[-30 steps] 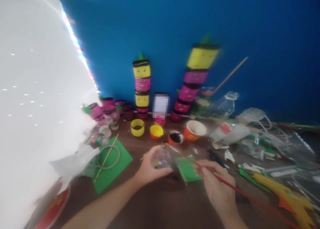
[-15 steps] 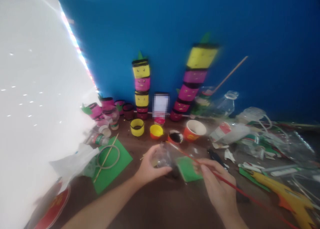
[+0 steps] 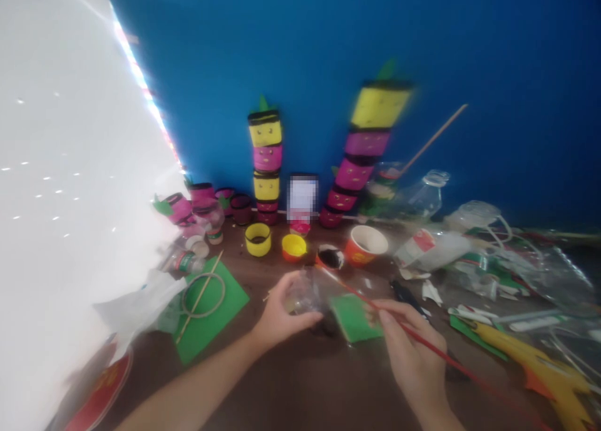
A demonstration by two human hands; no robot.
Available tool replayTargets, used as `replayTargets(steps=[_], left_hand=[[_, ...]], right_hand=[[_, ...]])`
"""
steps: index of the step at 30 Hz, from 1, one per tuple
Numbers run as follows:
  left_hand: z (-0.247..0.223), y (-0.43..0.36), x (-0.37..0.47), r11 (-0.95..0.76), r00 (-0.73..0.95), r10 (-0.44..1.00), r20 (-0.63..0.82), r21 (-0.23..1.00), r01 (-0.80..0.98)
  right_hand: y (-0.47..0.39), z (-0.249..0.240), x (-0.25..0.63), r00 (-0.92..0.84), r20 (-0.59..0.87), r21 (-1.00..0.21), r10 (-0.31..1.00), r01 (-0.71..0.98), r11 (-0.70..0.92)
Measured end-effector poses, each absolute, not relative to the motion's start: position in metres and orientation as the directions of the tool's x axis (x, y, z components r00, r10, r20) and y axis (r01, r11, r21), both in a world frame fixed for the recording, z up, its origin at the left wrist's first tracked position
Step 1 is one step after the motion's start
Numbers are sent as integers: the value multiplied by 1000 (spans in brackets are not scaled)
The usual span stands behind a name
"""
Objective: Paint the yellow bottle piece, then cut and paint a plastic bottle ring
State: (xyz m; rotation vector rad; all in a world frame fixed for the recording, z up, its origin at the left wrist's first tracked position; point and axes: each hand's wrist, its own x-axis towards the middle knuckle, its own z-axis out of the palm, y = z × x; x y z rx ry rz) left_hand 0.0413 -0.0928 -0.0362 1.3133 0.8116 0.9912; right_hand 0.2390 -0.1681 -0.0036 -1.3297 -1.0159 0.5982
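Observation:
My left hand [image 3: 282, 315] is curled around a clear plastic bottle piece [image 3: 307, 296], blurred and see-through, just above the table. In my right hand [image 3: 410, 343] is a long red paintbrush [image 3: 359, 295], gripped like a pen and slanting down to the right. Its tip points at the upper side of the clear piece; whether they touch I cannot tell. Beyond my hands stand a small cup of yellow paint [image 3: 293, 248], a cup with black paint [image 3: 330, 257] and a taller white-lined paper cup [image 3: 367, 245]. A green sheet piece [image 3: 355, 318] lies between my hands.
A yellow ring-shaped cup [image 3: 258, 240] stands behind. Two stacks of painted cups, one yellow and pink [image 3: 267, 158], lean by the blue wall [image 3: 310, 55]. Left lies green card [image 3: 213, 318] with a ring and stick. Right are plastic scraps and a yellow glue gun [image 3: 530, 353].
Almost nothing differs. The right hand and the brush have shifted very slightly to the right; the left hand stays in place with the clear piece.

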Motion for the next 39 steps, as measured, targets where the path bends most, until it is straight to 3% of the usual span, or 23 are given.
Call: replayTargets(steps=[5, 10, 17, 23, 32, 39], left_hand=[[-33, -92, 42, -42, 367, 927, 76, 994, -101], [-31, -92, 42, -51, 362, 928, 86, 993, -106], [-33, -93, 43, -35, 289, 955, 67, 993, -116], [-41, -91, 47, -35, 166, 984, 69, 980, -196], [-36, -93, 48, 30, 175, 984, 15, 968, -248], [-41, -90, 50, 40, 174, 985, 6, 963, -265]], right_hand=[[-169, -5, 241, 495, 296, -955, 817, 179, 238], [-169, 6, 233, 472, 356, -924, 806, 305, 229], [-171, -2, 238, 577, 334, -940, 745, 267, 213], [-160, 4, 235, 597, 229, -965, 768, 241, 101], [-145, -11, 239, 436, 424, -773, 793, 632, 66], [-129, -1, 235, 364, 509, -641, 780, 765, 61]])
